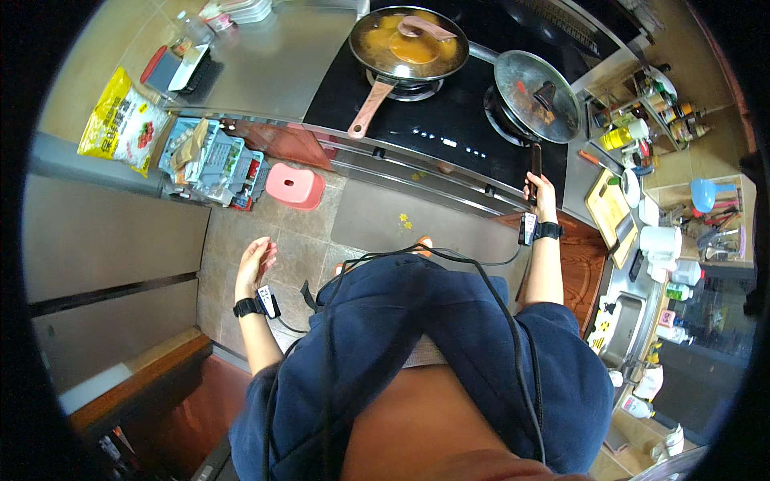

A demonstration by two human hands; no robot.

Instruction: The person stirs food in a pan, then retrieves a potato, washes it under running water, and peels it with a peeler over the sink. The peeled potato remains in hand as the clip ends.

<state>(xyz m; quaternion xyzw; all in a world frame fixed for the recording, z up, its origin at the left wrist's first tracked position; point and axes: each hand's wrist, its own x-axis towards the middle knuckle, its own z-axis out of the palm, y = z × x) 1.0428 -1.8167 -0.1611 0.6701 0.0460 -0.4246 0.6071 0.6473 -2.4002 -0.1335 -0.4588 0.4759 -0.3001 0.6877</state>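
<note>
My right hand [541, 193] grips the dark handle [536, 165] at the near side of a grey round pan [508, 90] on the right burner. Within its rim are a dark piece and red and brown bits; whether a lid covers it I cannot tell. To the left stands a pan with a wood-look handle [370, 111], under a glass lid [385, 60] with a pinkish-brown knob. Yellow-orange food shows through the glass. My left hand [255, 263] hangs over the tiled floor with its fingers loosely curled and apart, holding nothing.
A pink plastic stool [295, 186] sits on the floor before the cabinets, beside blue-grey baskets [207, 159]. A wooden cutting board [607, 213] with a knife [622, 231] lies right of the black stove [421, 129]. Beyond is a steel sink [625, 324]. Black cables [469, 258] cross my front.
</note>
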